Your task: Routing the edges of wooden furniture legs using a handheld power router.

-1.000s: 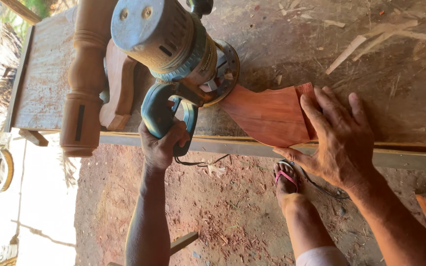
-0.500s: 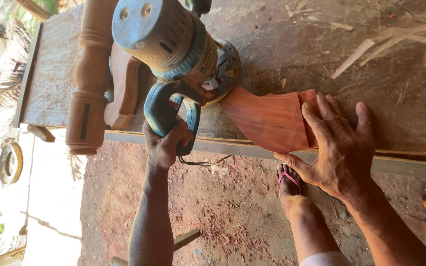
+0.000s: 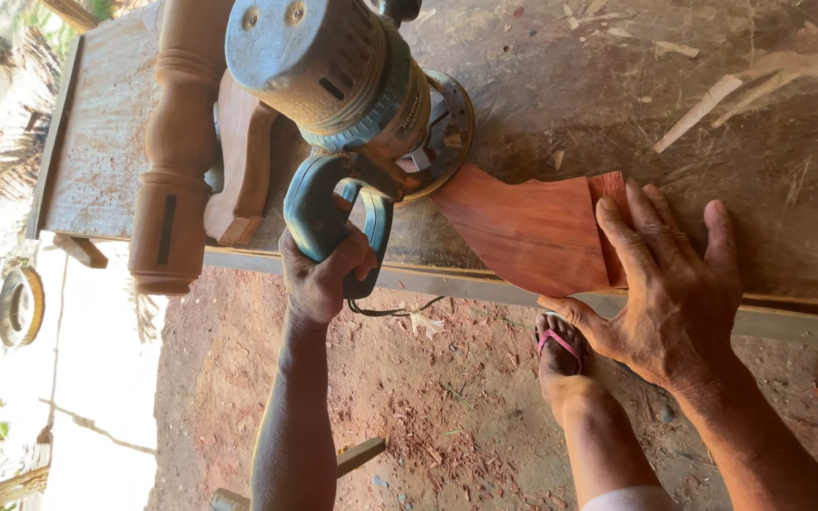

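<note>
The router [image 3: 352,90], a blue-grey power tool, stands on the near part of the bench [image 3: 617,85], its round base resting on the narrow end of a reddish board [image 3: 523,227]. Its bit is hidden under the base, so where it meets the wood cannot be seen, and a dark knob at the top of the view is cut off by the frame. The left hand [image 3: 322,274] is clenched around the router's teal handle, forearm running straight down out of the picture; the cord below the fist is only partly visible. The board lies flat along the bench's front edge, its wide end covered by the right hand [image 3: 669,284], which presses down with fingers spread and flat, thumb hooked over the bench edge, wrist bent and the arm leaving at the lower right corner. Just left of the router lie a turned leg [image 3: 177,161] and a curved wood piece [image 3: 243,161], partly hidden behind the tool. Below the bench a foot [image 3: 560,350] in a pink-strapped sandal stands on red, chip-strewn ground [image 3: 428,407]. The far left is blurred and overexposed.
</note>
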